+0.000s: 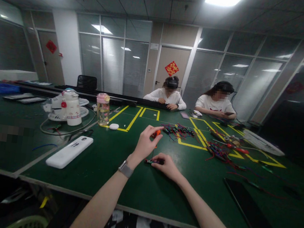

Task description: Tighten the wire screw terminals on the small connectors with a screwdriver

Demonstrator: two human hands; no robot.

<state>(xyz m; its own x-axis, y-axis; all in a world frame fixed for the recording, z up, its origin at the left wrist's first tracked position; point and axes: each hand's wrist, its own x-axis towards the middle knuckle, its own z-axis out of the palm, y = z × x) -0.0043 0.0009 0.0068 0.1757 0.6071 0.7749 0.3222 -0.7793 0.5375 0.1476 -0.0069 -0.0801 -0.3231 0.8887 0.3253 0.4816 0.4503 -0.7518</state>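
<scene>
My left hand [148, 140], with a watch on its wrist, is closed around the orange handle of a screwdriver [157, 132]. The thin shaft points down toward a small circuit board [149, 162] on the green table. Fingers of my right hand [165, 165] pinch this board at its right side. Whether the tip touches the board is too small to tell. Beyond my hands lies a pile of wired boards [179, 131], and a second wired pile [219, 153] sits to the right.
On the green table [99, 174], a white power bank [70, 152], a white bottle [72, 109] and a pink-lidded bottle [102, 109] stand or lie left. A black phone [251, 209] lies right. Two people sit across the table.
</scene>
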